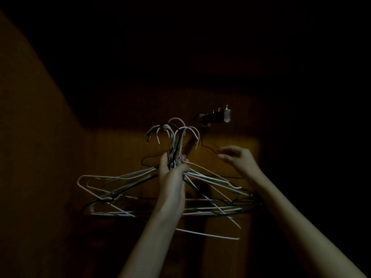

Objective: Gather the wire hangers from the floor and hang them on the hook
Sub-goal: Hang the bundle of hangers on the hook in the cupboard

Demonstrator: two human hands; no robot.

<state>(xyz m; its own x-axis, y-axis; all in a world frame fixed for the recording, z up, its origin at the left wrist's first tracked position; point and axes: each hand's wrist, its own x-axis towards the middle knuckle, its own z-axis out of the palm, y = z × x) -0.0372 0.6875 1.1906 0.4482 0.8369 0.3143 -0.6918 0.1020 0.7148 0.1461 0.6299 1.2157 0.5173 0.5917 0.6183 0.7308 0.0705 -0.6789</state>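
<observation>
Wire hangers (128,177), necks gripped by left hand (172,173), sit below a hook rack (217,117) at one o'clock; right hand (239,159), fingers loosely curled, should steady them, probably lifting together.

A metal hook rack (217,116) juts from the dim wooden wall (124,149), right of centre and up high. One dark wire hanger (208,146) hangs from it against the wall. The left hand (172,169) carries the bundle of wire hangers (124,177) just below the rack.
</observation>
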